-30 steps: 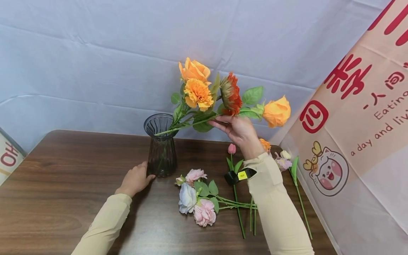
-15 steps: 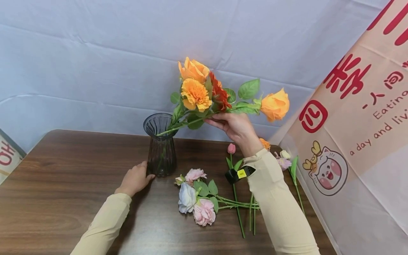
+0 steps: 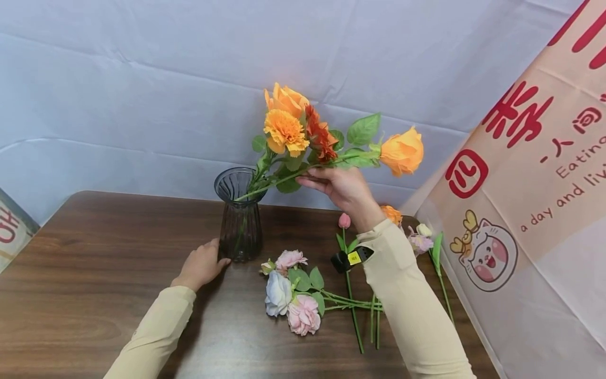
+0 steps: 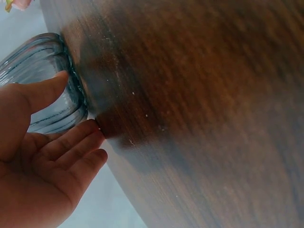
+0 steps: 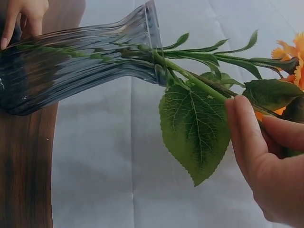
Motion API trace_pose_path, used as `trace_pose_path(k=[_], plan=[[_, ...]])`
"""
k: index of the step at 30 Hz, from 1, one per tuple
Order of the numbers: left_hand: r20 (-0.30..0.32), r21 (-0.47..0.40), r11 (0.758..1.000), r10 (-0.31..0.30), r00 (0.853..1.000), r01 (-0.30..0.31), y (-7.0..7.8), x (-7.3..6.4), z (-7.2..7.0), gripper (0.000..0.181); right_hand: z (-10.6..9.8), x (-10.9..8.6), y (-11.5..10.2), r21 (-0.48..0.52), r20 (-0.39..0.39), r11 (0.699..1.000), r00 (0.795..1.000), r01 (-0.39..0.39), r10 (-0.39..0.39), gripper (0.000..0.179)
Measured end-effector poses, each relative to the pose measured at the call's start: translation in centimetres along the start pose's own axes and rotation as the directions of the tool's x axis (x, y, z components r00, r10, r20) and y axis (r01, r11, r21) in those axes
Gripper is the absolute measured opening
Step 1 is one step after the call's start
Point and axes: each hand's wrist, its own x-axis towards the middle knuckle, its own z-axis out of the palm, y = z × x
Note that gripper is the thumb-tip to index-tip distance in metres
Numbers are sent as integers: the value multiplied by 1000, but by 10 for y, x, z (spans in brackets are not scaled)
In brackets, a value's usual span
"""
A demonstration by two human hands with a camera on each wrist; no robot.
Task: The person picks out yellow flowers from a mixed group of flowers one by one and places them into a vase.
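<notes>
A dark translucent ribbed glass vase (image 3: 240, 231) stands upright on the brown table. My left hand (image 3: 200, 267) holds its base, with thumb and fingers on either side in the left wrist view. My right hand (image 3: 349, 190) pinches the green stem (image 5: 202, 85) of an orange-yellow rose (image 3: 402, 151). That stem slants down to the left into the vase mouth, and its bloom leans out to the right. Other flowers stand in the vase: a second orange rose (image 3: 286, 99), an orange carnation (image 3: 286, 130) and a red-orange flower (image 3: 321, 136). Their stems show through the glass.
Pink and pale blue roses (image 3: 278, 295) lie in front of the vase, stems pointing right. A pink tulip (image 3: 344, 221) and several other flowers lie partly under the right forearm. A pale cloth (image 3: 165, 105) hangs behind the table, a printed banner (image 3: 521, 210) to the right.
My right hand has shifted slightly left, and the rose stem has slid with it. The red-orange flower has swung left toward the carnation. My left hand and the vase have stayed put.
</notes>
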Motion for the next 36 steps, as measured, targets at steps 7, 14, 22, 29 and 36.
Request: trace_pose_path(k=[7, 14, 22, 29, 36], plan=[[1, 5, 1000, 0, 1000, 0, 0, 1, 0, 59, 4, 2, 4, -98, 52, 995, 999, -3, 8, 25], [1, 3, 1000, 1, 1000, -1, 1, 0, 0, 59, 8, 3, 8, -166, 18, 986, 1000, -16, 19, 15], [6, 8, 1000, -7, 1000, 7, 0, 0, 0, 60, 12, 5, 16, -225, 31, 973, 998, 58, -52, 15], [9, 6, 1000, -10, 1000, 10, 0, 0, 1, 60, 15, 10, 24, -237, 62, 964, 992, 120, -109, 13], [0, -3, 1000, -4, 1000, 4, -1, -1, 0, 60, 17, 13, 31, -295, 27, 948, 993, 118, -115, 12]])
